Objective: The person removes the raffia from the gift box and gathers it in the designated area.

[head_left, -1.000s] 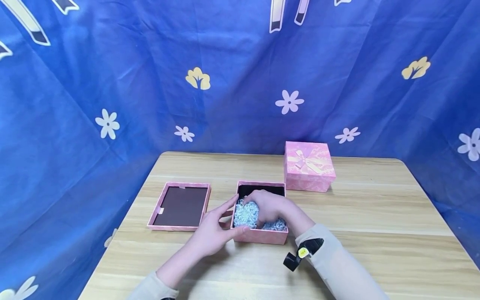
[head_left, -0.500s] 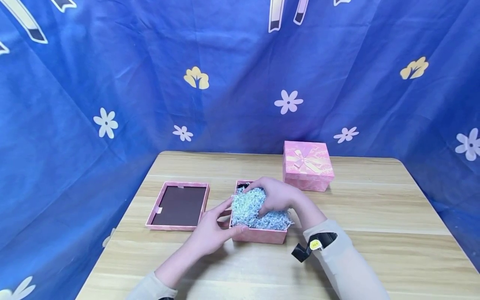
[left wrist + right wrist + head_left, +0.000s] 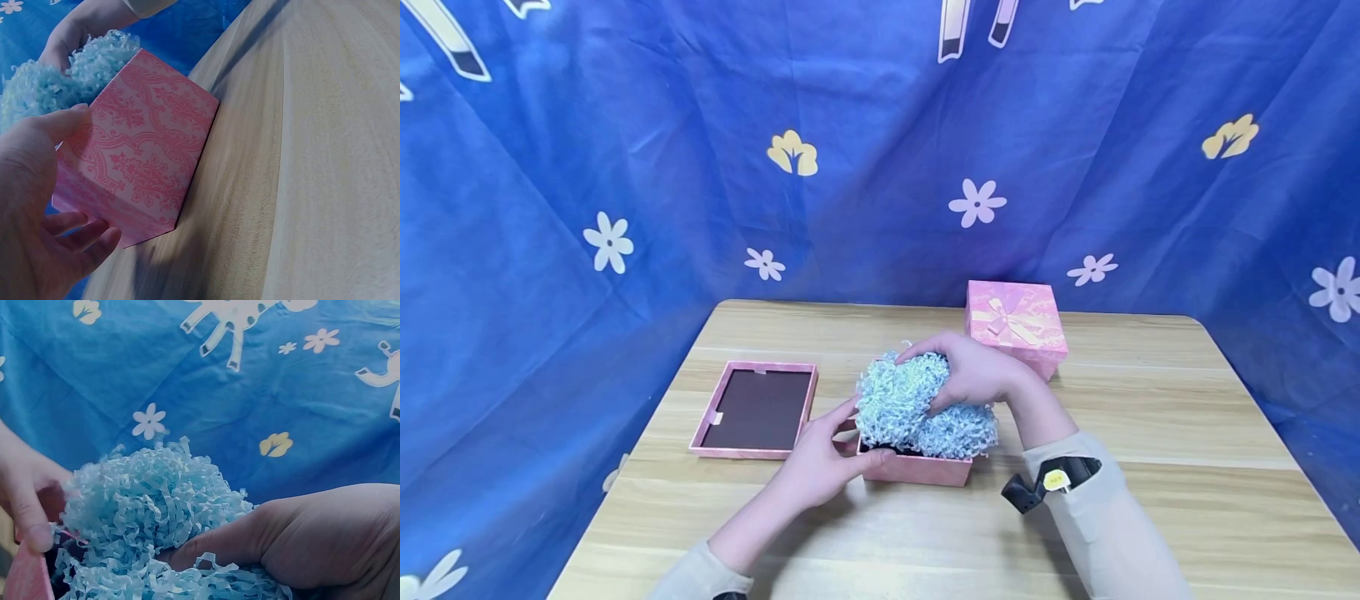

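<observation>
In the head view, the right hand (image 3: pixel 981 371) grips a bulky clump of light-blue shredded paper (image 3: pixel 895 400) at the top of a pink box (image 3: pixel 917 470). Its thumb sinks into the shreds in the right wrist view, where the other fingers are hidden. The left hand (image 3: pixel 823 462) holds the box's left side, thumb on the near rim and fingers along the side wall. From the left wrist view, the patterned box (image 3: pixel 144 131) stands on the table with shreds (image 3: pixel 100 62) bulging above its rim.
A pink lid (image 3: pixel 760 408) with a dark inside lies upturned left of the box. Behind and to the right stands a closed pink box with a bow (image 3: pixel 1018 321). A blue patterned cloth (image 3: pixel 880 167) hangs behind the wooden table (image 3: pixel 1150 400).
The right hand has moved up and slightly right, lifting the blue shreds from inside the box to above its rim. The left hand has stayed at the box's left side.
</observation>
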`<state>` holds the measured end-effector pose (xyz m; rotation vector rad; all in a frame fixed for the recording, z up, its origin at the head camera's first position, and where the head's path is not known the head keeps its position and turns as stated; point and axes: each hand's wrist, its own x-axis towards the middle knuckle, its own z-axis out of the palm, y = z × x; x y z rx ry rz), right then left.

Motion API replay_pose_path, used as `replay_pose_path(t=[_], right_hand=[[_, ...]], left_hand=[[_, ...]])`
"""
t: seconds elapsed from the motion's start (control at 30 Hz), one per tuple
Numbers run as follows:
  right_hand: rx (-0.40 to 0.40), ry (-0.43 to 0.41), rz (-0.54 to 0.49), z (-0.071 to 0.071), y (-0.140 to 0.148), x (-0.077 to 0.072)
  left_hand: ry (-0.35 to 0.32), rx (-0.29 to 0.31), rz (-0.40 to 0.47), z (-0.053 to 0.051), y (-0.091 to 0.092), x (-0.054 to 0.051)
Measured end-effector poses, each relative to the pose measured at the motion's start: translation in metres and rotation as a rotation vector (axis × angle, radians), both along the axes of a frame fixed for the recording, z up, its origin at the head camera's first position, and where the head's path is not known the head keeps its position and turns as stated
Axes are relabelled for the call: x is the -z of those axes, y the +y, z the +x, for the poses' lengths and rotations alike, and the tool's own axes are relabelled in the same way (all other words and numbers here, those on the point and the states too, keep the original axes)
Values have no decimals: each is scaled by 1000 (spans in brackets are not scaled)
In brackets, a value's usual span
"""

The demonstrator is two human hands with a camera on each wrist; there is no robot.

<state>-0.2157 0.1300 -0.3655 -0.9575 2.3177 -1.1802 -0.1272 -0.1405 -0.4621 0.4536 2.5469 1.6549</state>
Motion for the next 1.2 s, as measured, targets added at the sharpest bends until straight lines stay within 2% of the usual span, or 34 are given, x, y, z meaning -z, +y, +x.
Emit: replay_pose_path(t=[0.27, 0.57, 0.8, 0.97, 1.2], right_hand=[[-4, 34, -80, -1, 18, -14], [23, 76, -109, 4, 42, -33], [57, 145, -132, 5, 72, -37], [97, 183, -113, 7, 100, -35], [216, 205, 4, 18, 137, -33]], left_hand=[[-5, 17, 33, 0, 1, -1], [-7, 20, 31, 0, 0, 1], [0, 6, -8, 0, 0, -1], [-18, -2, -14, 1, 0, -2], [-29, -5, -6, 1, 0, -1]])
